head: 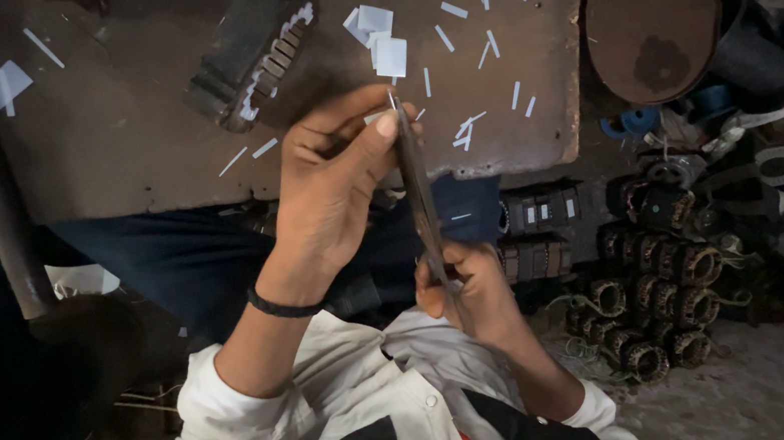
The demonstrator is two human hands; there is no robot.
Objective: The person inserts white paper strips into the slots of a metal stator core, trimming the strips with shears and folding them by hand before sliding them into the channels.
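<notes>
Left hand (337, 182) pinches a small white paper strip (391, 101) against the top of a long metal blade (421, 201); right hand (470, 290) grasps the blade's lower end, above the workbench (128, 134).

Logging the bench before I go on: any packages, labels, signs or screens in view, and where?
No packages, signs or screens show in the head view.
Blank white paper squares: a small pile on the brown worktop, beyond the hands.
Thin white strips: scattered right of that pile.
White slips: on dark motor stators below the table edge; any marking is too small to tell.
</notes>
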